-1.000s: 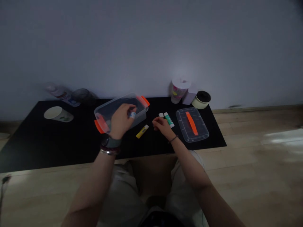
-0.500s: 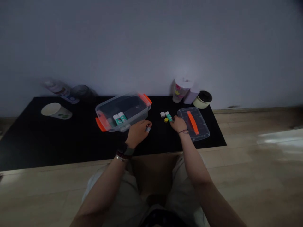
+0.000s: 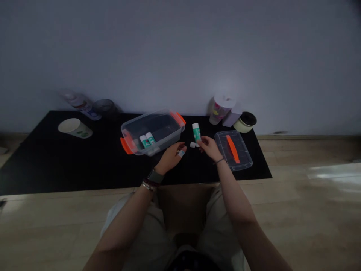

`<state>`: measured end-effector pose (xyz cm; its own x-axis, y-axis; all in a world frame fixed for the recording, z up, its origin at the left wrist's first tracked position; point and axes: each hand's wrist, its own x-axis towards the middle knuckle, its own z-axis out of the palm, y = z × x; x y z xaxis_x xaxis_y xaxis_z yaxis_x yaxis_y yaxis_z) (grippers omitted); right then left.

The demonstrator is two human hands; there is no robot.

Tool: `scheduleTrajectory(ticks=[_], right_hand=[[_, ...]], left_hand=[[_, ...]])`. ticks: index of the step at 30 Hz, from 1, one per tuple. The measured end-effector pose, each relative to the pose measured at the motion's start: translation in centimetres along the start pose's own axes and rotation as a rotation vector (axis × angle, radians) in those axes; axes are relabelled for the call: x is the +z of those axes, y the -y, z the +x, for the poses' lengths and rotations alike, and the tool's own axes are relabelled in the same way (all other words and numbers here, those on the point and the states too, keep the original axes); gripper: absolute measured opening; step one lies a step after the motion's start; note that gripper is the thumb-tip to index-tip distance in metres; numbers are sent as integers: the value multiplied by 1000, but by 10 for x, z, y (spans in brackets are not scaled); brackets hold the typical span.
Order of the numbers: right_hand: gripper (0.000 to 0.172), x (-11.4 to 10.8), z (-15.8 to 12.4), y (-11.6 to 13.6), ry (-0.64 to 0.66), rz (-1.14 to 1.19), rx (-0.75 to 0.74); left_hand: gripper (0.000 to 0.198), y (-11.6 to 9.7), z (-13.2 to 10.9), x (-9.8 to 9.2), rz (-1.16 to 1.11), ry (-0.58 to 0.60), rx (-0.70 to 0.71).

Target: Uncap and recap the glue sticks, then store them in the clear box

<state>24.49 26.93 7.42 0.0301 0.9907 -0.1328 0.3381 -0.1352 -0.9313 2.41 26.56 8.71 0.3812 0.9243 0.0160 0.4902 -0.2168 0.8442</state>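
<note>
My right hand (image 3: 208, 146) grips the lower end of a green glue stick (image 3: 196, 131) with a white top, held tilted nearly upright above the table. Just below it lies a small white cap (image 3: 192, 144). My left hand (image 3: 170, 156) is curled at the near right side of a clear plastic box (image 3: 166, 142), with a small white-and-blue item (image 3: 181, 153) at its fingers, too small to name. Inside the box, two green-and-white glue sticks (image 3: 148, 140) lie side by side at the left end. The box has orange latches.
A clear lid (image 3: 244, 150) with an orange handle lies right of my right hand. Behind it stand a patterned cup (image 3: 218, 112), a pale box (image 3: 231, 118) and a cream pot (image 3: 243, 125). At the left are a paper cup (image 3: 80, 130), a spray can (image 3: 83, 106) and a dark round container (image 3: 106, 109).
My right hand has raised the glue stick off the table and tilted it more upright. The yellow cap beside it no longer shows. My left hand stays near the box; the whole view has shifted slightly.
</note>
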Motion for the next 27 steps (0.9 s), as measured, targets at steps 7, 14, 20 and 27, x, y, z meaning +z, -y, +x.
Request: scheduleTrajectory(ticks=[7, 14, 20, 27], right_hand=[[39, 31, -11, 5, 406, 112, -187], [26, 20, -13, 4, 166, -733, -162], [26, 44, -18, -2, 268, -804, -137], [30, 27, -6, 2, 29, -112, -133]], left_hand=[[46, 2, 4, 5, -264, -63, -36], [38, -11, 0, -1, -227, -100, -40], [33, -10, 0, -4, -101, -136, -30], [33, -9, 0, -6, -71, -135, -23]])
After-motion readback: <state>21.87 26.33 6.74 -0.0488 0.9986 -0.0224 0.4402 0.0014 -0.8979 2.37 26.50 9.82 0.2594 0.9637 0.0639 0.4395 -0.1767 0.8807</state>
